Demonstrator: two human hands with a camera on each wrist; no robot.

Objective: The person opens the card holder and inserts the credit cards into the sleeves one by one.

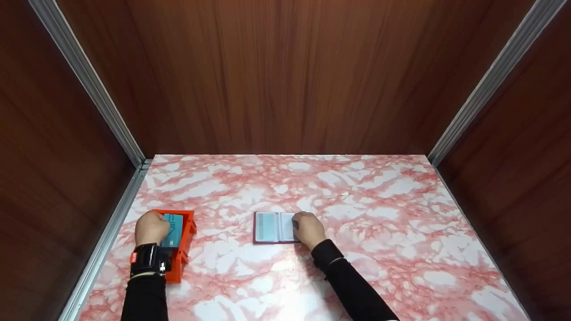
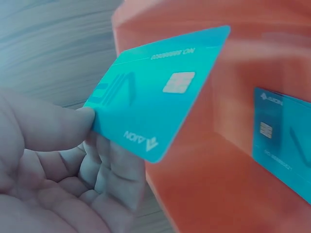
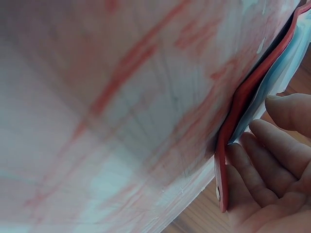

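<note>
A teal bank card (image 2: 146, 92) with a chip is pinched between the thumb and fingers of my left hand (image 1: 151, 228). That hand is over an orange tray (image 1: 188, 236) at the left of the table. Inside the tray lies another teal card (image 2: 286, 136). In the middle of the table an open card holder (image 1: 266, 226) shows clear sleeves, the left one with something pale blue in it. My right hand (image 1: 310, 229) is at the holder's right side. Its curled fingers hold the clear sleeves by the red cover (image 3: 240, 99), while the exact fingertip contact is partly hidden.
The table (image 1: 383, 240) has a pink and white marbled top. Brown wood-grain panels (image 1: 276, 76) stand behind it and at both sides, with metal rails (image 1: 96, 84) at the corners. The tray sits near the left edge.
</note>
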